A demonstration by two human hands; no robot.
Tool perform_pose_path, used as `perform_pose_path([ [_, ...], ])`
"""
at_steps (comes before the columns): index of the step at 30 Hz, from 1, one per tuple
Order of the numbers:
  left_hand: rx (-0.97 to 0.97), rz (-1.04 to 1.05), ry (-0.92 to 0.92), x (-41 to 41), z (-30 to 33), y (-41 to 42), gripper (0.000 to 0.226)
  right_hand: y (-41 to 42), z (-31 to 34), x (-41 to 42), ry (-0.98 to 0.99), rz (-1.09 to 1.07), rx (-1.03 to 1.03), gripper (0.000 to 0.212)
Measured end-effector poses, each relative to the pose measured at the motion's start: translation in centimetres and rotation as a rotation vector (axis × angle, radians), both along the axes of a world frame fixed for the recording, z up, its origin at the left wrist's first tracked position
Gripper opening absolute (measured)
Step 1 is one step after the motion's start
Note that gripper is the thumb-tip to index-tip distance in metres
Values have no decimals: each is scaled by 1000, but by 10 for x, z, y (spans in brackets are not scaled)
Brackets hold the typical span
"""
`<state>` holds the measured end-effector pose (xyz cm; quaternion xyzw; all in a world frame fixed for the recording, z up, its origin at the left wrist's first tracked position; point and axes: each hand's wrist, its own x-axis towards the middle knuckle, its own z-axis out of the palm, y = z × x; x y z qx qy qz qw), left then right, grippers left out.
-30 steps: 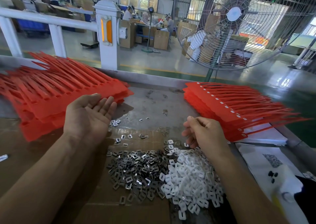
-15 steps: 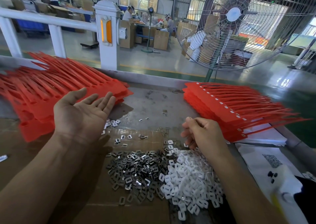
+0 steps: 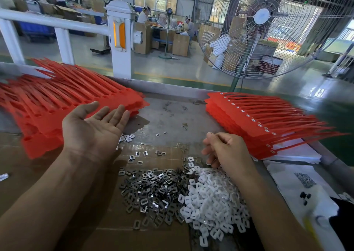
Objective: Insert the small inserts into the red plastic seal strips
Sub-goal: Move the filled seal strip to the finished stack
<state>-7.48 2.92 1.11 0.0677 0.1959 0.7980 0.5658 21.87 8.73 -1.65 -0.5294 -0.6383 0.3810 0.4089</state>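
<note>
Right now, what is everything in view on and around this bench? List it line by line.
left stack of seal strips: many, red, far left of the bench
right stack of seal strips: many, red with white inserts along one edge, far right
metal inserts: pile, silver, on the cardboard at centre
plastic inserts: pile, white, right of the metal pile
cardboard sheet: one, brown, under the piles
paper with QR code: one, white, near right
standing fan: one, grey, beyond the bench
left hand: palm up, open, empty
right hand: fingers curled over the white pile; contents hidden
</note>
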Motion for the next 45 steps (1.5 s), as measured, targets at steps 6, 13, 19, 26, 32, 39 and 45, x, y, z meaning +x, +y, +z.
perform_pose_path([
  [6, 10, 24, 0, 0, -1, 3, 68, -1, -1, -1, -29, 3, 5, 30],
  [13, 30, 59, -26, 1, -1, 6, 39, 1, -1, -2, -23, 4, -15, 29],
  [19, 55, 63, -15, 2, -1, 6, 48, -1, 0, -1, -46, 16, -6, 29],
  [26, 96, 62, 52, -3, 1, 6, 56, -2, 0, -1, -67, 21, 0, 28],
  [32, 146, 4, -19, -9, 1, 4, 69, -2, 0, 0, -52, 17, 10, 28],
  [39, 103, -25, -4, -15, 0, 5, 58, 0, -2, 0, -62, 11, 23, 28],
  [45, 186, 29, -73, -17, 2, 3, 99, 0, -2, 0, -54, 18, 15, 28],
])
